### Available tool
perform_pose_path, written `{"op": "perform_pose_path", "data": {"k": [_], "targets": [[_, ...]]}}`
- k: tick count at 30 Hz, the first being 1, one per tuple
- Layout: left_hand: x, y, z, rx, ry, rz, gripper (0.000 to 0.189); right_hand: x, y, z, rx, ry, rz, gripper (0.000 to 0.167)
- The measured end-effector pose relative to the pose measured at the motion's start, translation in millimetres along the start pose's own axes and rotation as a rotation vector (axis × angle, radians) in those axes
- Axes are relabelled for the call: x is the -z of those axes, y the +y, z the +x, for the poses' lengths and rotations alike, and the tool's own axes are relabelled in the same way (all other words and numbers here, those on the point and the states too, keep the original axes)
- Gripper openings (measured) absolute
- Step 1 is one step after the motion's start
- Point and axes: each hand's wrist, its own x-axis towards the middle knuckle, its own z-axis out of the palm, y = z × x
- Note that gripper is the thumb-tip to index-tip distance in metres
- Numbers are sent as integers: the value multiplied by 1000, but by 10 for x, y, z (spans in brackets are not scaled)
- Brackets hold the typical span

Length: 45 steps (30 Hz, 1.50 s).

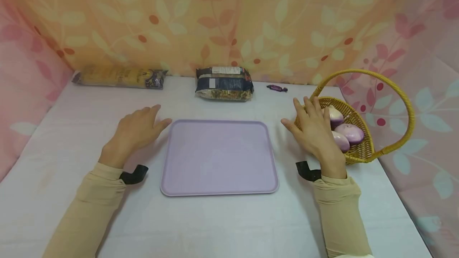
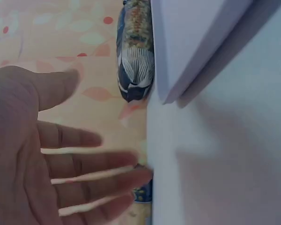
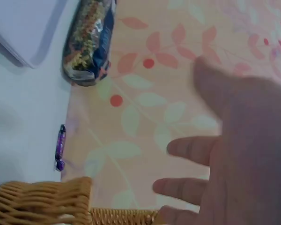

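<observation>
A lilac rectangular tray lies on the white table between my two hands. Off its left side, my left hand hovers with fingers extended and nothing in it; the left wrist view shows its fingers spread apart. My right hand is over the left side of a yellow wicker basket, fingers stretched out and holding nothing. Whether it touches the basket rim, I cannot tell. Inside the basket are several purple-and-white bulbs that look like onions, partly hidden by this hand. The basket's tall arched handle leans right.
Along the back edge lie a long yellow packet at the left and a dark-blue packet with a clear front in the middle. Beside the latter is a small purple wrapped candy. Floral cloth hangs behind and at both sides.
</observation>
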Motion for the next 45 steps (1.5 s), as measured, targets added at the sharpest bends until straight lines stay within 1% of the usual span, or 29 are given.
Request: {"op": "perform_pose_path", "data": {"k": [3, 5, 7, 9, 12, 15, 21, 25, 30, 33, 36, 38, 41, 43, 45], "targets": [[-28, -22, 24, -18, -67, -159, 52, 77, 68, -34, -43, 37, 6, 76], [-63, -46, 40, -20, -110, -233, 39, 130, 150, -69, -96, 62, 11, 69], [-102, -67, 56, -8, -151, -271, 33, 182, 257, -103, -170, 63, 14, 65], [-147, -92, 77, 5, -185, -286, 30, 225, 386, -136, -241, 37, 6, 64], [-216, -125, 111, 13, -207, -295, 30, 262, 555, -178, -305, -36, -12, 66], [-277, -155, 130, 8, -225, -319, 29, 273, 652, -203, -313, -105, -19, 67], [-337, -183, 122, 14, -275, -430, 20, 275, 703, -199, -358, -231, -7, 66], [-330, -173, 127, 16, -286, -476, 17, 281, 744, -226, -383, -251, 7, 55], [-314, -149, 136, 1, -273, -479, 16, 281, 774, -260, -354, -249, 13, 38], [-310, -143, 126, 1, -269, -495, 16, 305, 752, -258, -349, -236, 2, 39], [-312, -148, 120, 10, -272, -511, 16, 361, 705, -277, -352, -197, 9, 50], [-315, -151, 118, 9, -272, -515, 16, 415, 646, -305, -335, -134, 32, 59], [-314, -153, 117, 5, -270, -510, 16, 511, 487, -346, -323, -33, 111, 68], [-311, -153, 119, -2, -271, -511, 16, 548, 342, -343, -295, 37, 193, 66], [-308, -158, 121, -4, -269, -514, 16, 554, 163, -294, -273, 67, 287, 65]]}}
